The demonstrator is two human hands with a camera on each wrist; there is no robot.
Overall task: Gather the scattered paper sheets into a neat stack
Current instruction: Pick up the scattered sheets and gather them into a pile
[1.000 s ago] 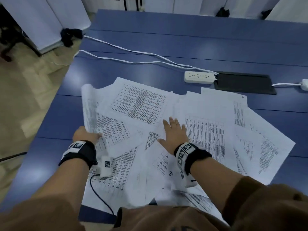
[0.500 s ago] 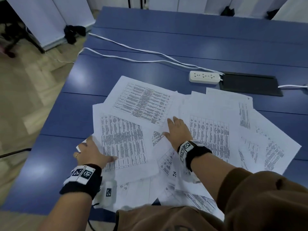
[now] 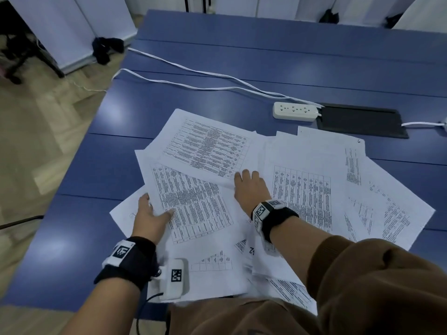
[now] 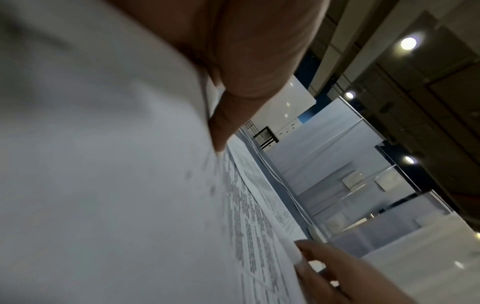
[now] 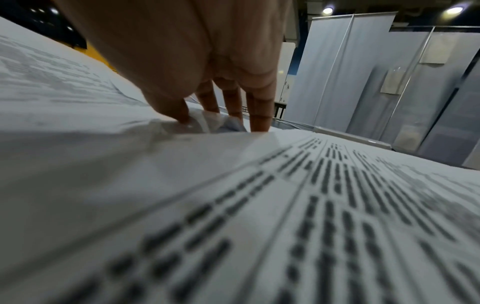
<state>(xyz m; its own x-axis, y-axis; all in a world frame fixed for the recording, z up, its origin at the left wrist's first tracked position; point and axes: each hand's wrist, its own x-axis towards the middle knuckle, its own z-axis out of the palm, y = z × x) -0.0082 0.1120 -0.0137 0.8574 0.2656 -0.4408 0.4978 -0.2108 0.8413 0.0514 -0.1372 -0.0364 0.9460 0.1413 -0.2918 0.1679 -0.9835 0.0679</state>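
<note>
We see the paper sheets point(image 3: 297, 189) spread in a loose, overlapping fan across the near part of the blue table point(image 3: 242, 56), some printed with dense tables and others nearly blank, their corners pointing every way. Our left hand point(image 3: 148, 217) holds the left edge of one printed sheet point(image 3: 193, 204): the thumb lies on top of the print and the fingers go under the edge, so the sheet is pinched between them; the left wrist view shows the thumb point(image 4: 228, 123) pressed onto the paper. Our right hand point(image 3: 251, 192) rests flat on the middle of the pile, fingers straight and slightly spread, their tips at the lower corner of the far printed sheet point(image 3: 208, 148); from the right wrist the fingers point(image 5: 259, 111) come down onto a paper edge. Beyond the pile, a white power strip point(image 3: 295, 111) lies beside a black panel point(image 3: 362, 120) set in the tabletop, and white cables point(image 3: 193, 79) run off toward the left edge.
</note>
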